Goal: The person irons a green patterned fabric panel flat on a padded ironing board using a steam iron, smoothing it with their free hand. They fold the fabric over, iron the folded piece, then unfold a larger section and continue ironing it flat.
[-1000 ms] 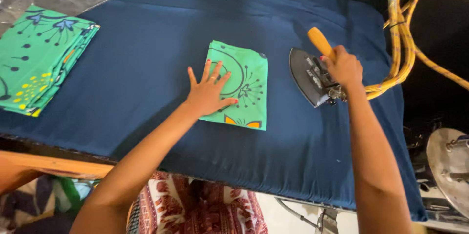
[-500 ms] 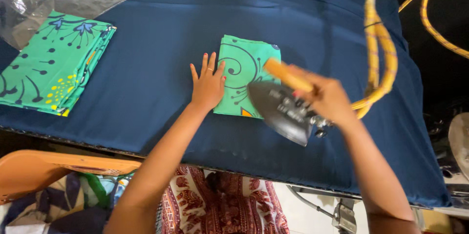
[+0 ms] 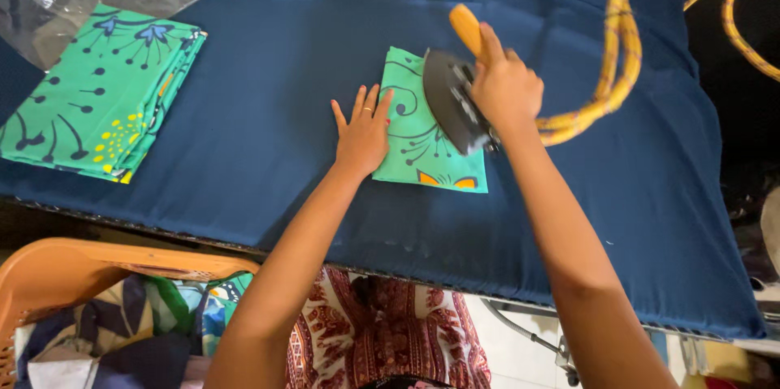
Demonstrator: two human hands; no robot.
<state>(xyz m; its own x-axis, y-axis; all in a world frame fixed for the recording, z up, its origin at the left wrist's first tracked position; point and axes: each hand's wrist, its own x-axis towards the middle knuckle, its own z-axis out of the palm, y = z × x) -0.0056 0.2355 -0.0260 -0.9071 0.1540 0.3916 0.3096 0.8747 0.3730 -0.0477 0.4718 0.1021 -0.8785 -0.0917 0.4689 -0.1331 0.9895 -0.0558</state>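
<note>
Pressing goes best with the left hand (image 3: 363,135) flat, pinning the cloth (image 3: 426,145) edge, fingers clear of the iron (image 3: 453,101) that the right hand (image 3: 505,90) grips.

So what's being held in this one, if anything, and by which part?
The right hand grips the iron by its wooden handle. The left hand holds nothing; it lies flat on the folded green cloth.

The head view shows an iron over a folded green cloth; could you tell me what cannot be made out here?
- Iron: soleplate faces away; contact with the small folded cloth unclear.
- Right hand hides most of the handle.
- Yellow cord: cut off by the top edge.
- Basket: cropped at the bottom left.
</note>
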